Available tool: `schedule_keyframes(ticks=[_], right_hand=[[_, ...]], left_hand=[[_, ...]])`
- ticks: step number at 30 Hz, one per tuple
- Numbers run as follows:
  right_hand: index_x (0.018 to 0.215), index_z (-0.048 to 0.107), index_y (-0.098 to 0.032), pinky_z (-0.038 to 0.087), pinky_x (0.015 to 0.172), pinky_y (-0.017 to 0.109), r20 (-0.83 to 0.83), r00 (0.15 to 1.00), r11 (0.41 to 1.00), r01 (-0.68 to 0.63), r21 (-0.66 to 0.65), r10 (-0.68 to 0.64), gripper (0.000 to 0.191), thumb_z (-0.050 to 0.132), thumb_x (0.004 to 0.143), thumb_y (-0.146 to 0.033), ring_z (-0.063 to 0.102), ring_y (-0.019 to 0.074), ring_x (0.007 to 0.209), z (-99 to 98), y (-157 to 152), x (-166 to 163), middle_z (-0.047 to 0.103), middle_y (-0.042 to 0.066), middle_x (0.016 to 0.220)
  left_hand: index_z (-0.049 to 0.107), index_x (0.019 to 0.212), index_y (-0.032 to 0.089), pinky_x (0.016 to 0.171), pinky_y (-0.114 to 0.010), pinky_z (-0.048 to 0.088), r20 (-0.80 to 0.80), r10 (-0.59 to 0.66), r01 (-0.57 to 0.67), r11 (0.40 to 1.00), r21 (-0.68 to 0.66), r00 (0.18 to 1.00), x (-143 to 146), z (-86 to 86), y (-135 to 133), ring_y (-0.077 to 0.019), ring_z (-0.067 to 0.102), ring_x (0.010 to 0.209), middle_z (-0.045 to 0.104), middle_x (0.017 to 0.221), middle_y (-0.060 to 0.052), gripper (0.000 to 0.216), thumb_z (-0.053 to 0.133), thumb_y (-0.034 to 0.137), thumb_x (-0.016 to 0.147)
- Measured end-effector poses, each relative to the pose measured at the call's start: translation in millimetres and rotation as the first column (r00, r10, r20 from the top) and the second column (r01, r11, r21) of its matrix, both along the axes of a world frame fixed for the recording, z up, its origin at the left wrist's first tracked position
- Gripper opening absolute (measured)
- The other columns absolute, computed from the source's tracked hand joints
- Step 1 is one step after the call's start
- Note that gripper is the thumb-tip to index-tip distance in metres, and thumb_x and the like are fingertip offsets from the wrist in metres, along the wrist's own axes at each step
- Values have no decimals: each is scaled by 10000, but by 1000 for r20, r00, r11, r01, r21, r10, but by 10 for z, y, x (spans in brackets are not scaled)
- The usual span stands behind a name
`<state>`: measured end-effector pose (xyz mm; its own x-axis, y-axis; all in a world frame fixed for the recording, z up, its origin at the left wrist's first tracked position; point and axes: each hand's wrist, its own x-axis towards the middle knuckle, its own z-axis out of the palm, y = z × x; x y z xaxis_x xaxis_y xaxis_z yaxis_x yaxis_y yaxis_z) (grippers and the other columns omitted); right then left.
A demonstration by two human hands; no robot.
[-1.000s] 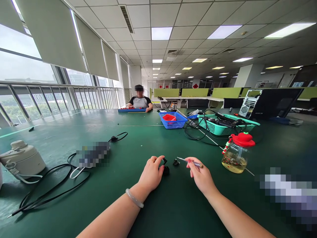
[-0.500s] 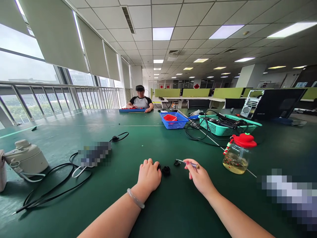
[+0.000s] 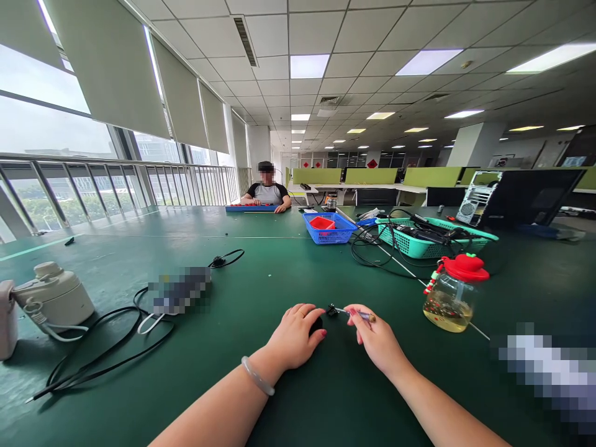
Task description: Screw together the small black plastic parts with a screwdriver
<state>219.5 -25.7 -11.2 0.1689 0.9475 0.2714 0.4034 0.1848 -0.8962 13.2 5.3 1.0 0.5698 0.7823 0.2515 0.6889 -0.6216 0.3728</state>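
Observation:
My left hand [image 3: 295,338] rests on the green table with its fingers curled round a small black round part [image 3: 316,324], which is mostly hidden under them. My right hand [image 3: 375,335] pinches a thin silver tool with a brownish end [image 3: 361,315], and the tool's tip points left at a small black piece [image 3: 331,310] lying just beyond my fingers. The two hands are close together near the table's front middle. A pale bracelet [image 3: 257,376] circles my left wrist.
A glass jar with a red lid [image 3: 453,290] stands to the right. Black cables [image 3: 97,347] and a white appliance [image 3: 51,298] lie at the left. Farther back sit a blue basket [image 3: 328,228] and a teal basket of cables [image 3: 431,239]. Another person sits at the far end.
My left hand has shifted right and closed over the black round part. My right hand has brought the tool's tip down to the small black piece. The camera view has drifted slightly.

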Motion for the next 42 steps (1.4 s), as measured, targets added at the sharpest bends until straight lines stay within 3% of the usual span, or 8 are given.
schedule_keyframes(ticks=[6, 11, 15, 22, 27, 36, 42], right_hand=[[930, 657, -220, 414, 484, 262, 48, 998, 999, -30, 30, 29, 435, 457, 868, -602, 495, 134, 479, 12, -14, -19, 612, 18, 723], [939, 652, -223, 419, 515, 261, 83, 994, 997, -77, 22, 75, 437, 429, 898, -598, 511, 142, 520, 31, -54, -37, 608, 18, 733], [916, 657, -221, 395, 483, 254, 91, 994, 996, -70, 55, 65, 445, 433, 898, -605, 500, 144, 503, 58, -87, -61, 593, 15, 690], [814, 640, -212, 342, 469, 258, 119, 987, 989, -122, 85, 112, 462, 403, 908, -598, 435, 142, 471, 170, -188, -145, 529, 2, 586], [754, 621, -212, 338, 470, 252, 120, 965, 964, -246, 100, 234, 449, 415, 908, -580, 412, 130, 468, 174, -231, -168, 499, -9, 574], [737, 622, -194, 332, 436, 247, -215, 975, 989, -32, 141, 62, 504, 487, 835, -669, 417, 125, 471, 76, -79, 13, 467, -13, 549], [742, 634, -189, 363, 428, 242, -259, 965, 990, -7, 144, 45, 504, 505, 834, -667, 449, 126, 477, 45, -38, 54, 475, -12, 542]], left_hand=[[535, 1238, 302, 1094, -451, 335, -44, -41, 41, 999, -3, 998, 12, 19, -17, -233, 497, 1219, 593, 1286, -37, 354, 519, 330, 885], [573, 1129, 269, 1003, -442, 386, -71, 137, -135, 991, 24, 988, 15, 31, -20, -238, 526, 1149, 633, 1202, -47, 254, 451, 295, 907], [563, 1135, 262, 1047, -519, 327, -52, 218, -219, 976, 0, 975, 22, 17, -20, -264, 497, 1182, 619, 1226, -58, 312, 457, 442, 903], [461, 1328, 337, 1074, -567, 296, -62, 119, -121, 992, -36, 991, 21, 4, -3, -296, 439, 1260, 557, 1334, -64, 531, 510, 558, 848], [548, 1253, 351, 1057, -569, 318, -91, 90, -90, 996, -2, 992, 22, -24, 4, -304, 441, 1257, 551, 1328, -73, 494, 513, 605, 831], [621, 1139, 303, 1044, -511, 349, -133, 89, -86, 996, 26, 987, 53, 38, -60, -271, 470, 1222, 543, 1319, -69, 342, 390, 442, 930], [606, 1133, 303, 1040, -509, 346, -147, 118, -117, 993, 15, 982, 95, 52, -99, -263, 461, 1223, 527, 1334, -57, 385, 281, 415, 961]])
